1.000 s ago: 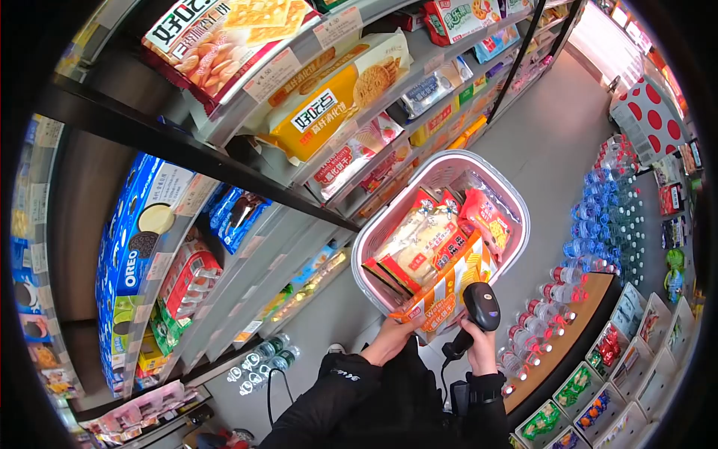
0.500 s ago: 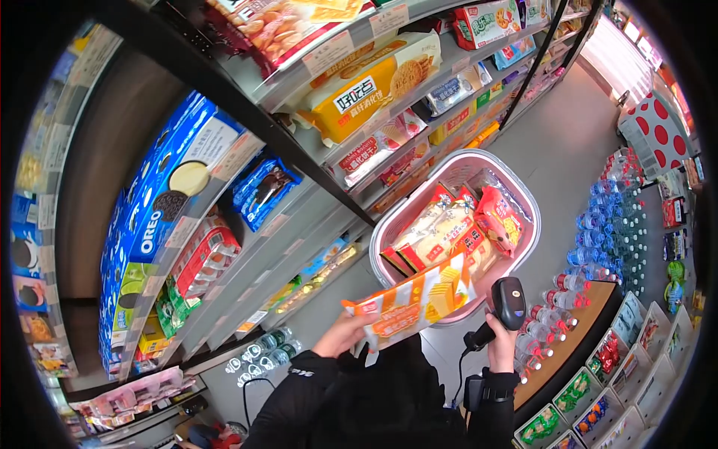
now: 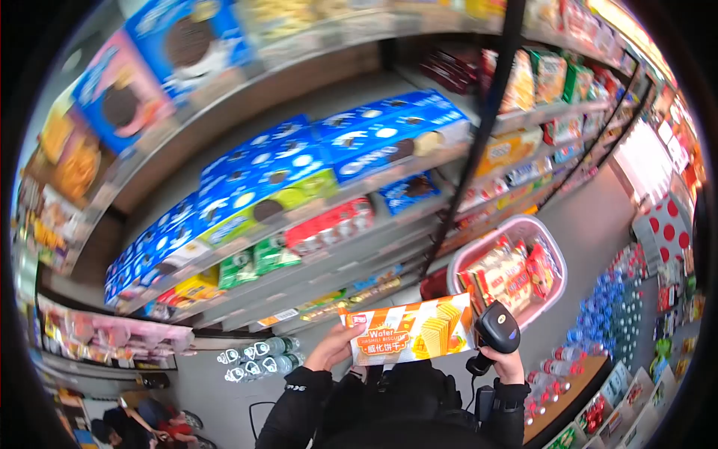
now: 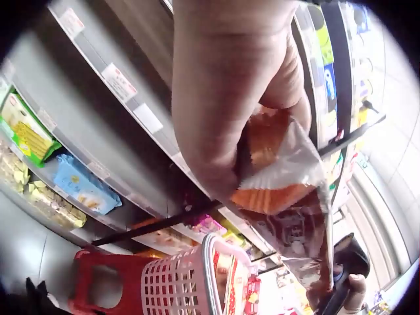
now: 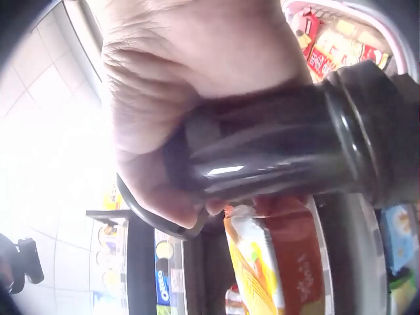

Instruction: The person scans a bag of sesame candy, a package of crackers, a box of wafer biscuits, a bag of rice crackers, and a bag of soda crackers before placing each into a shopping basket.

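Observation:
An orange-and-white wafer packet [image 3: 415,329] lies lengthwise in front of the body, its printed face up. My left hand [image 3: 334,349] pinches its left end; in the left wrist view the thumb and fingers of the left hand [image 4: 230,85] are on the wrapper [image 4: 282,203]. My right hand [image 3: 505,364] grips a black handheld scanner [image 3: 499,328], its head beside the packet's right end. The right wrist view has the right hand [image 5: 197,72] curled round the dark scanner handle [image 5: 262,147], with the packet [image 5: 282,256] beyond it.
A pink basket [image 3: 561,262] of snack packets stands on a red stool [image 4: 108,259]. Shelves of blue cookie boxes [image 3: 262,179] run along the left and front. Bottles [image 3: 262,359] stand on the floor; more bottles [image 3: 598,307] and snack bins are at right. People are at lower left.
The packet has moved left from over the basket and turned flatter, still in my left hand. The scanner has come close to its right end. The head view has swung left toward the shelves.

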`<move>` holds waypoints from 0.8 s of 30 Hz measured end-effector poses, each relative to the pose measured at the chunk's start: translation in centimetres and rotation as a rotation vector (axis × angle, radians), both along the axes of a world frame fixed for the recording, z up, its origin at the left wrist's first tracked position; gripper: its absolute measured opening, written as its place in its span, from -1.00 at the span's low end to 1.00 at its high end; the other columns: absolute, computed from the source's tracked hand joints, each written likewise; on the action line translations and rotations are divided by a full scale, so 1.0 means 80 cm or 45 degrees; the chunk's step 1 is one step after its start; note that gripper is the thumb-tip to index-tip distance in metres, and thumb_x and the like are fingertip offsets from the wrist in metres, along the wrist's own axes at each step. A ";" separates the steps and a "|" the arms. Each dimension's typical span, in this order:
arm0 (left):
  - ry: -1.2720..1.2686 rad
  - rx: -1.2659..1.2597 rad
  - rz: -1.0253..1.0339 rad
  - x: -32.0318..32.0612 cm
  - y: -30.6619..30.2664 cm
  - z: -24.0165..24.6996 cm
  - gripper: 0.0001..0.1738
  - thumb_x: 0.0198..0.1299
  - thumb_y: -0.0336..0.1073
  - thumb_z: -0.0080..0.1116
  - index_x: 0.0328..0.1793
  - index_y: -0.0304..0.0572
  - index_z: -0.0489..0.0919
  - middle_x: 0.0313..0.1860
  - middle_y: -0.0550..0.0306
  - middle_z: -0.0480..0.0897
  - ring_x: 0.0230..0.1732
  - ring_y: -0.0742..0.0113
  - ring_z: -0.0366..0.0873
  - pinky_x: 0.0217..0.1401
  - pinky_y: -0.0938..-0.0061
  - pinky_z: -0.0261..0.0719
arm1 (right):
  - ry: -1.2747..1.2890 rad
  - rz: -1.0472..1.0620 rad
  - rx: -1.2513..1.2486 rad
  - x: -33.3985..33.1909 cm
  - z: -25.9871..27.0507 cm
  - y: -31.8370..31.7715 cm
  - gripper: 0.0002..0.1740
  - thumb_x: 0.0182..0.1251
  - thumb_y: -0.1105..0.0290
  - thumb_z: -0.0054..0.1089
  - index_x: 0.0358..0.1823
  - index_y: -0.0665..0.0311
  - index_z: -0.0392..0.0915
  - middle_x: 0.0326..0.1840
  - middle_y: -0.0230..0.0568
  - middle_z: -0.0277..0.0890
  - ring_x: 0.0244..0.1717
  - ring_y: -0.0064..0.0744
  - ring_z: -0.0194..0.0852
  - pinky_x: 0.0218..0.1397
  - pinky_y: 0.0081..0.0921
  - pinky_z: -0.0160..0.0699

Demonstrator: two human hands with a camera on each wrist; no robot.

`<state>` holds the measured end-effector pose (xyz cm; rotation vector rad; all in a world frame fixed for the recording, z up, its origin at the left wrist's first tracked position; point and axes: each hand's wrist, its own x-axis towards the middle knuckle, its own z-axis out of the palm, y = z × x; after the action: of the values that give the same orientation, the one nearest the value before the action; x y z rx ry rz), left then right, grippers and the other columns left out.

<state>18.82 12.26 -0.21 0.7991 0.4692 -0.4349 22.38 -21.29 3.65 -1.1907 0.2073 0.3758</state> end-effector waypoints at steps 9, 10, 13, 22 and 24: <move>-0.103 -0.056 0.492 -0.111 0.120 -0.036 -0.58 0.08 -0.29 0.05 0.04 -0.32 0.30 -0.07 0.00 0.45 -0.06 0.26 0.44 -0.03 0.40 0.43 | -0.127 0.328 -0.075 -0.051 0.030 0.144 -0.24 -0.39 0.67 0.33 0.02 0.24 0.28 -0.10 -0.37 0.38 -0.08 -0.48 0.33 0.04 -0.48 0.27; -0.085 -0.025 0.524 -0.124 0.132 -0.040 -0.57 0.10 -0.24 0.02 0.05 -0.32 0.29 -0.08 -0.01 0.45 -0.07 0.26 0.44 -0.03 0.40 0.44 | -0.127 0.361 -0.083 -0.058 0.025 0.154 -0.22 -0.40 0.66 0.33 0.04 0.25 0.26 -0.09 -0.36 0.37 -0.06 -0.46 0.33 0.06 -0.47 0.25; -0.071 -0.106 0.567 -0.155 0.169 -0.041 -0.55 0.11 -0.20 0.01 0.06 -0.31 0.28 -0.07 -0.01 0.45 -0.07 0.27 0.44 -0.04 0.40 0.44 | -0.189 0.535 -0.043 -0.076 0.021 0.200 -0.20 -0.41 0.64 0.34 0.04 0.26 0.25 -0.07 -0.34 0.37 -0.04 -0.45 0.32 0.08 -0.47 0.23; 0.039 -0.005 0.502 -0.226 0.255 -0.082 -0.43 0.13 0.09 -0.16 0.11 -0.19 0.25 -0.04 0.02 0.44 -0.08 0.27 0.46 -0.12 0.40 0.50 | -0.366 0.964 -0.015 -0.143 0.062 0.324 -0.34 -0.24 0.59 0.22 0.04 0.31 0.26 -0.01 -0.19 0.38 0.05 -0.39 0.30 0.13 -0.44 0.17; 0.013 -0.087 0.404 -0.234 0.260 -0.081 -0.43 0.16 0.13 -0.27 0.10 -0.15 0.27 -0.03 0.07 0.43 -0.04 0.29 0.43 -0.06 0.38 0.46 | -0.325 1.113 0.153 -0.154 0.082 0.348 -0.37 -0.14 0.54 0.19 0.08 0.35 0.23 0.05 -0.13 0.33 0.07 -0.38 0.29 0.12 -0.45 0.19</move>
<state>0.09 33.05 -6.72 0.6427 0.5764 -0.1596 10.03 6.57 10.19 -1.1495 -0.5746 0.9712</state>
